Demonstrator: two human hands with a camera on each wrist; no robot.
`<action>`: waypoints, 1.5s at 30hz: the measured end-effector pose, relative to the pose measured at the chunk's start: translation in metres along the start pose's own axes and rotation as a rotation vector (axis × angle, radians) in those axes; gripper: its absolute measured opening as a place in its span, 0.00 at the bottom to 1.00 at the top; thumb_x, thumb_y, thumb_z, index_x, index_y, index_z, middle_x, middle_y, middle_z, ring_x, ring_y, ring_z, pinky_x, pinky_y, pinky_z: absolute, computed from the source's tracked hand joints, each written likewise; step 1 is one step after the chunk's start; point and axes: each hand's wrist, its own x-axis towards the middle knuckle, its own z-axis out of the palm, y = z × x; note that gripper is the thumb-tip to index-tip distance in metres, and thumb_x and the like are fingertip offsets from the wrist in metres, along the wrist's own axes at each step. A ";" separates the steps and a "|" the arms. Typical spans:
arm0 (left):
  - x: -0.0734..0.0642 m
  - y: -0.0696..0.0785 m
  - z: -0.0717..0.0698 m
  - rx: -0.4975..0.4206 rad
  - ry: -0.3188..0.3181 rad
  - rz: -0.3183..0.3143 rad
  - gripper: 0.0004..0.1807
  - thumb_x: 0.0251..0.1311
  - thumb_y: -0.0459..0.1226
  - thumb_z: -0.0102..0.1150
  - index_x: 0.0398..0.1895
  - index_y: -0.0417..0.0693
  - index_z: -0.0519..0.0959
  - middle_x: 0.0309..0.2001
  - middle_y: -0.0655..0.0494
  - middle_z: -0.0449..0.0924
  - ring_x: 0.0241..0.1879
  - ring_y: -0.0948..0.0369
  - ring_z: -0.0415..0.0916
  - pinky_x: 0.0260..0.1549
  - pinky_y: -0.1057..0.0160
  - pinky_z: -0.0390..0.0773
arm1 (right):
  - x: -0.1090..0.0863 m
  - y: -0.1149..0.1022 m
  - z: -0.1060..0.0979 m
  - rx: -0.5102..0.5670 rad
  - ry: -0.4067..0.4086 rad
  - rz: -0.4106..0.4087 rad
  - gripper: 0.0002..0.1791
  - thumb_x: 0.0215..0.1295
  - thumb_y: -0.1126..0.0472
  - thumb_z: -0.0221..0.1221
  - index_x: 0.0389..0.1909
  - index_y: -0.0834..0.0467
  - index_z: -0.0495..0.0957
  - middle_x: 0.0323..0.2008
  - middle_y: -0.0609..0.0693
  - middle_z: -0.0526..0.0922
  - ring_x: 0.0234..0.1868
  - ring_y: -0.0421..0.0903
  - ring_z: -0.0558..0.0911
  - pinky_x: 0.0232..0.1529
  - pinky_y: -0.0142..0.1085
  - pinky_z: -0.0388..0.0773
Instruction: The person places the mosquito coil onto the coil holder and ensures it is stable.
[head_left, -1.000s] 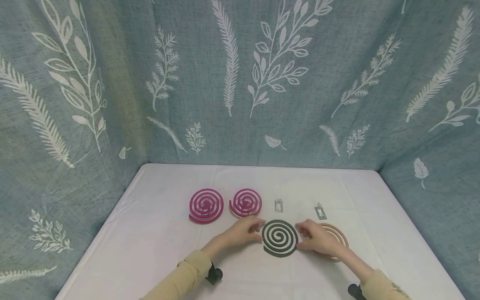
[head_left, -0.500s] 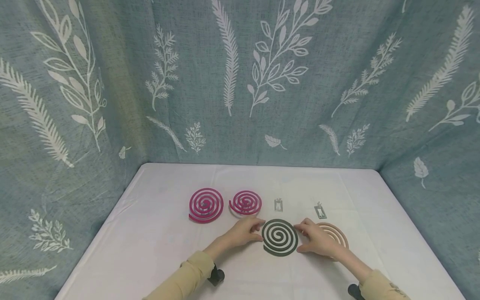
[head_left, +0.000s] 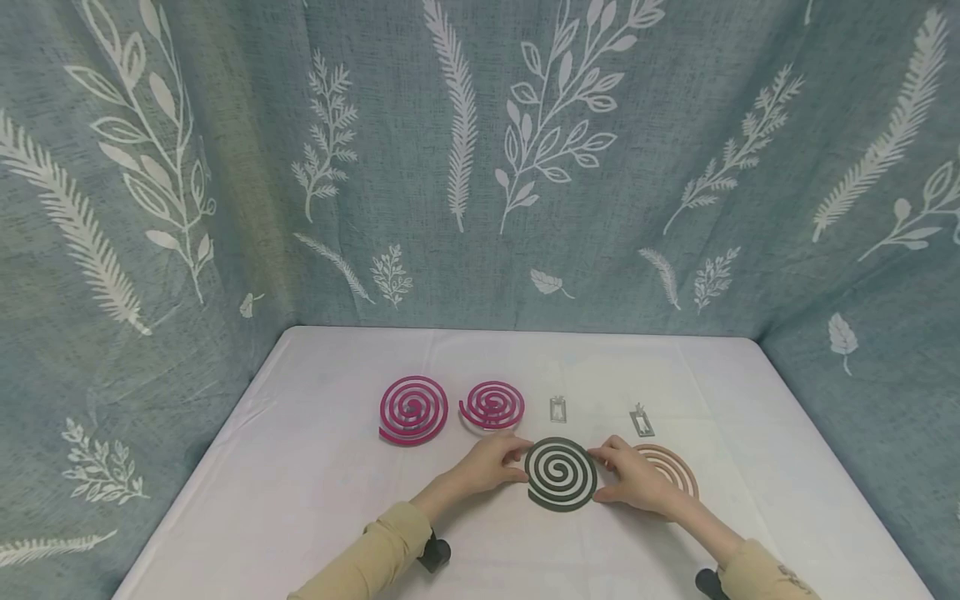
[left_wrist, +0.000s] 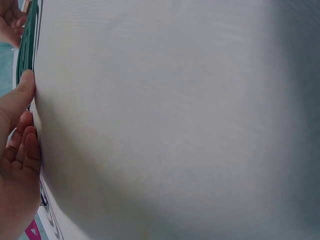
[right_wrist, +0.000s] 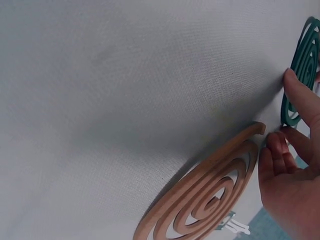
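The person's left hand (head_left: pixel 487 465) and right hand (head_left: pixel 633 477) are positioned at opposite edges of the green coil (head_left: pixel 558 473), which is located at the near middle of the table (head_left: pixel 315 467). On each hand, thumb and forefinger are set apart, with their tips at the rim; the remaining fingers are loosely bent. Both thumbs contact the outer ring. Whether the coil rests flat or is slightly raised cannot be determined.

The brown coil (right_wrist: pixel 213 203) is placed on the table just beside the right hand, which covers part of it in the head view.

Beyond the left hand are two pink coils, side by side: the left pink coil (head_left: pixel 413 409) and the right pink coil (head_left: pixel 492 403). Metal shows beneath the right one. Two small metal stands, the left stand (head_left: pixel 558 408) and the right stand (head_left: pixel 636 424), are located beyond the green coil, well apart from each other. A patterned curtain (head_left: pixel 480 267) borders the far edge of the table.
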 end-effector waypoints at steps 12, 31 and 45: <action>-0.002 0.000 0.001 -0.007 0.005 -0.011 0.28 0.50 0.41 0.68 0.56 0.43 0.76 0.32 0.58 0.73 0.30 0.69 0.60 0.31 0.73 0.65 | -0.001 0.000 0.001 0.007 0.009 0.015 0.36 0.42 0.56 0.72 0.56 0.63 0.74 0.41 0.46 0.73 0.45 0.42 0.74 0.47 0.39 0.77; -0.002 -0.001 0.002 -0.004 0.023 0.005 0.28 0.50 0.42 0.68 0.56 0.43 0.77 0.32 0.58 0.73 0.30 0.69 0.61 0.32 0.73 0.67 | -0.001 0.002 0.004 0.022 0.022 0.017 0.37 0.43 0.54 0.72 0.57 0.62 0.74 0.41 0.46 0.73 0.44 0.41 0.73 0.45 0.36 0.76; -0.005 0.002 0.003 0.022 0.057 0.013 0.27 0.50 0.41 0.68 0.55 0.44 0.76 0.33 0.58 0.74 0.31 0.68 0.63 0.33 0.72 0.68 | -0.001 0.007 0.011 0.041 0.074 -0.002 0.36 0.43 0.57 0.71 0.57 0.62 0.73 0.41 0.45 0.74 0.43 0.41 0.73 0.42 0.32 0.76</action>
